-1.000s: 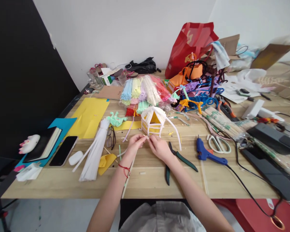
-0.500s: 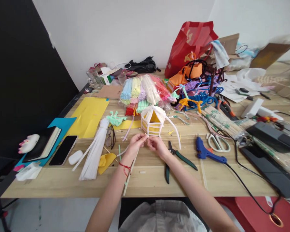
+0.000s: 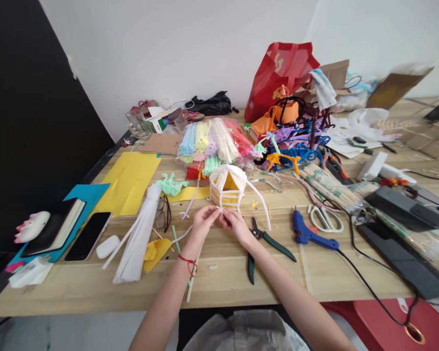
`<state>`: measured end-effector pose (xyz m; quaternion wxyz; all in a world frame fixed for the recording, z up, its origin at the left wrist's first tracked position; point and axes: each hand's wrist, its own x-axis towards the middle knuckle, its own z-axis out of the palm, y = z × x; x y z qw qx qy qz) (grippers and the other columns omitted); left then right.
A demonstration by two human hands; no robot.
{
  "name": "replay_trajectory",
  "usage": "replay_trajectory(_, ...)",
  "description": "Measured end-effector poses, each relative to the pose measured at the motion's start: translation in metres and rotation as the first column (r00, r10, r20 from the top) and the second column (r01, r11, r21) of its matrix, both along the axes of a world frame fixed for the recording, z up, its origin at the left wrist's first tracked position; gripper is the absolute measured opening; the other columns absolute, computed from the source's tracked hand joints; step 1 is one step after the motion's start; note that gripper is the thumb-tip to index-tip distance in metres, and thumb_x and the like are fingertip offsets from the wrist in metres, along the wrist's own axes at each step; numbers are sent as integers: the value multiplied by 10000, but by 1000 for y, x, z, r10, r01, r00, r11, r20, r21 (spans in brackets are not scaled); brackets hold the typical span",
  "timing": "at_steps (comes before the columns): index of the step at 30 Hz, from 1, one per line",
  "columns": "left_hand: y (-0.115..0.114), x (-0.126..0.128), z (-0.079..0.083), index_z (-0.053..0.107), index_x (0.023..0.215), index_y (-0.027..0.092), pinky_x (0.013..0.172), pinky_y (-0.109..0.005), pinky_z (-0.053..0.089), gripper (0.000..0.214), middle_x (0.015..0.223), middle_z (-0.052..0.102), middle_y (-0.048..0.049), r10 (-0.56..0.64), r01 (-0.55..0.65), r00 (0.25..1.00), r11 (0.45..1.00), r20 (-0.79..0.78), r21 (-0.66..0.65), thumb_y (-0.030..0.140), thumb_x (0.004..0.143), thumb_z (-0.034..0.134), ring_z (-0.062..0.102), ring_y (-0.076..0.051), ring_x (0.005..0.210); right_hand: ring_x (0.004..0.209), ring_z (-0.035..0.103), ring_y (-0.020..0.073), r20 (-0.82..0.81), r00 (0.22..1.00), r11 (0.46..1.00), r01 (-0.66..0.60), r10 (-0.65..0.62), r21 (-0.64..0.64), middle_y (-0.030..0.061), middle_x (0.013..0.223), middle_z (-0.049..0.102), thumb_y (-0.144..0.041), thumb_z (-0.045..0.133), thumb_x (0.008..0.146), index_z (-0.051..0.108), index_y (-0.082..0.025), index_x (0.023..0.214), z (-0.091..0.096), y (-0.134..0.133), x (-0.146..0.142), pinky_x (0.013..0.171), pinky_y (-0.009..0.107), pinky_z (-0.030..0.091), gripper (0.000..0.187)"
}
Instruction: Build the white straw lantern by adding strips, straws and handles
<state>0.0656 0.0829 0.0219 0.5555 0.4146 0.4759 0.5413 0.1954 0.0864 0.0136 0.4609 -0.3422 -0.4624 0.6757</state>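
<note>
My left hand [image 3: 205, 220] and my right hand [image 3: 236, 225] meet in front of a small house [image 3: 228, 187]. It is built of white pipe cleaners, with yellow inside and a peaked white roof. Both hands are closed, fingertips pinched together around a tiny whitish bit that is mostly hidden. A pale thin strip [image 3: 190, 287] runs beneath my left wrist; whether the hand holds it I cannot tell. From the house's right side curves a loose pale pipe cleaner [image 3: 265, 202]. Dark-green-handled cutters [image 3: 252, 265] lie open beside my right forearm.
Left of my hands lie a white pipe cleaner bundle [image 3: 135, 253], folded glasses [image 3: 164, 214] and a phone [image 3: 88, 236]. A blue glue gun [image 3: 310, 236] and white scissors [image 3: 325, 219] are at right. Bagged coloured pipe cleaners [image 3: 214, 139] and a red bag [image 3: 281, 73] stand behind.
The view has shifted slightly, so the table things sit a little lower and further left. My hands keep their pinch in front of the house, with the right fingers drawn slightly closer to the left.
</note>
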Motion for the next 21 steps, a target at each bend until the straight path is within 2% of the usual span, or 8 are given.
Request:
replay_trajectory(7, -1, 1, 4, 646, 752, 150, 453, -190, 292, 293, 631, 611, 11, 11, -11, 1000, 1000, -6, 26, 402, 667, 769, 465, -71, 520, 485, 295, 107, 17, 1000, 1000, -9, 9, 7, -43, 566, 351, -529, 519, 807, 487, -215, 669, 1, -1, -4, 452, 249, 214, 344)
replay_trajectory(11, 0, -2, 3, 640, 755, 156, 459, -184, 304, 263, 641, 605, 15, 3, -3, 1000, 999, -14, 35, 381, 686, 757, 477, -70, 531, 519, 342, 117, 79, 997, 998, 19, -24, 64, -38, 574, 368, -515, 493, 846, 499, -209, 674, 3, -3, -3, 482, 250, 277, 351)
replay_trajectory(16, 1, -7, 0, 632, 766, 167, 438, -183, 279, 245, 575, 553, 46, -33, 34, 999, 999, -28, 35, 386, 714, 729, 411, -51, 462, 562, 415, 121, 175, 979, 985, 78, -105, 156, -36, 584, 466, -461, 558, 858, 592, -186, 730, 5, -7, 1, 574, 261, 346, 305)
replay_trajectory(21, 2, -9, -1, 684, 789, 160, 452, -198, 320, 246, 589, 567, 32, -33, 36, 997, 998, -69, 51, 384, 705, 742, 453, -67, 490, 534, 480, 116, 173, 975, 983, 114, -139, 144, -23, 628, 565, -463, 612, 829, 614, -185, 811, 4, -7, 1, 551, 261, 380, 279)
